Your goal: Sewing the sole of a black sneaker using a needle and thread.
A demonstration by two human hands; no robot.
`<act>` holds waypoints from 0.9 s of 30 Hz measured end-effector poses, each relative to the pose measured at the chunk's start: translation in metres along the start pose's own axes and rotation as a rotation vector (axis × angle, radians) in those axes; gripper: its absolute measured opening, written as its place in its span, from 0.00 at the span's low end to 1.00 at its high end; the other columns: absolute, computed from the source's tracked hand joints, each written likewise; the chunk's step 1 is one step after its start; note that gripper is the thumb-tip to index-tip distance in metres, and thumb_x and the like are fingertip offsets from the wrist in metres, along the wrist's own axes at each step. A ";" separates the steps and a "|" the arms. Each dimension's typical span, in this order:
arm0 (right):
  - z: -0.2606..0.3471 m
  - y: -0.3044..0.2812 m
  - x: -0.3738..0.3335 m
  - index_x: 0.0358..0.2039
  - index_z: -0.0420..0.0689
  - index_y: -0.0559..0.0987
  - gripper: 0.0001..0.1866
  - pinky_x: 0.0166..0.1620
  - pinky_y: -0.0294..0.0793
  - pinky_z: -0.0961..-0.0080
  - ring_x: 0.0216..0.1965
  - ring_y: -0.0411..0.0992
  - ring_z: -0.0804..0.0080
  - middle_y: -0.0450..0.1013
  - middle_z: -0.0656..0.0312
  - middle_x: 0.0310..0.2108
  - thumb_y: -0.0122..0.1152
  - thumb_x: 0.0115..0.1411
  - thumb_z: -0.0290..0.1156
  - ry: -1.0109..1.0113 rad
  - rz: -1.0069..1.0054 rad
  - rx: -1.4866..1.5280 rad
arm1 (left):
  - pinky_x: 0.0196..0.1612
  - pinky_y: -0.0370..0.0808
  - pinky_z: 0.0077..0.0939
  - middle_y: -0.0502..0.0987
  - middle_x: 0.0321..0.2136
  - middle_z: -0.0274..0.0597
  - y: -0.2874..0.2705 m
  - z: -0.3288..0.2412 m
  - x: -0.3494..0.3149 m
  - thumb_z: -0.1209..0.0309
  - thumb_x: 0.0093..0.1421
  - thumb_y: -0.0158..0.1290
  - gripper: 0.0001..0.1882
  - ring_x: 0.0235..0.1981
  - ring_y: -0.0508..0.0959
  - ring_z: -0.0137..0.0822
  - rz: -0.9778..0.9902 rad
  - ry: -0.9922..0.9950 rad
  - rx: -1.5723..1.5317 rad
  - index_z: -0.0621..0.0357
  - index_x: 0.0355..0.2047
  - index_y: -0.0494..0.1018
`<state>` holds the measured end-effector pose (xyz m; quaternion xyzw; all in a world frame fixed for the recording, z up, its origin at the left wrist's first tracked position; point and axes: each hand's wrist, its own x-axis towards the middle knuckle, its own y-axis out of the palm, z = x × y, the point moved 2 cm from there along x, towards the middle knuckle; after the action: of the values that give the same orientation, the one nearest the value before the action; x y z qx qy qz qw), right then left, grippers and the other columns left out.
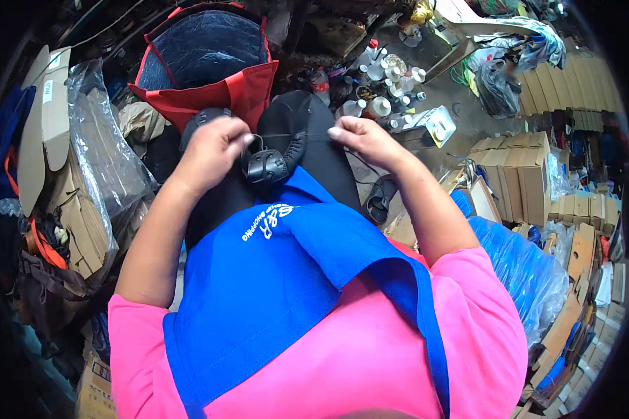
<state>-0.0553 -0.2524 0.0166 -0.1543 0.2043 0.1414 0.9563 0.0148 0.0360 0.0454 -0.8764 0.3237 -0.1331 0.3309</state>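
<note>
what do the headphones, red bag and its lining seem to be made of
Headphones: probably black plastic, semi-gloss, judging by the bright highlights.
Red bag: likely woven or nonwoven fabric, matte, with soft folds.
Lining: seemingly metallic foil or film, crinkled and glinting.

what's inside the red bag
Inside the red bag, a dark, shiny, crinkled lining is visible. The front wall hides the bottom, so whether anything lies there cannot be seen.

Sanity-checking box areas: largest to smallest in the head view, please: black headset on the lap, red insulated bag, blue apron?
1. Blue apron
2. Red insulated bag
3. Black headset

Apparent size only; nearness differs.
</note>
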 end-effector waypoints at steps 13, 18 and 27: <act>0.072 -0.002 0.019 0.29 0.46 0.81 0.05 0.36 0.73 0.71 0.33 0.72 0.63 0.72 0.61 0.29 0.63 0.48 0.24 -0.551 -0.118 -0.770 | 0.44 0.70 0.32 0.73 0.33 0.43 0.020 -0.027 0.081 0.71 0.48 0.62 0.14 0.40 0.74 0.40 0.378 0.111 0.025 0.62 0.35 0.74; 0.076 -0.002 0.019 0.29 0.47 0.81 0.06 0.36 0.73 0.71 0.33 0.72 0.64 0.71 0.61 0.27 0.64 0.48 0.24 -0.519 -0.063 -0.752 | 0.41 0.70 0.27 0.73 0.29 0.40 0.024 -0.019 0.084 0.72 0.48 0.63 0.11 0.36 0.74 0.35 0.449 0.030 -0.170 0.63 0.30 0.75; 0.062 -0.002 0.017 0.29 0.49 0.82 0.06 0.35 0.75 0.70 0.32 0.74 0.63 0.72 0.60 0.27 0.65 0.47 0.25 -0.502 -0.098 -0.600 | 0.39 0.71 0.22 0.78 0.25 0.35 0.029 -0.014 0.081 0.71 0.49 0.63 0.12 0.30 0.75 0.25 0.486 -0.110 -0.416 0.63 0.33 0.78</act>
<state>-0.0186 -0.2289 0.0634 -0.3970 -0.0939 0.1824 0.8946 0.0563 -0.0407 0.0385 -0.8283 0.5252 0.0663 0.1838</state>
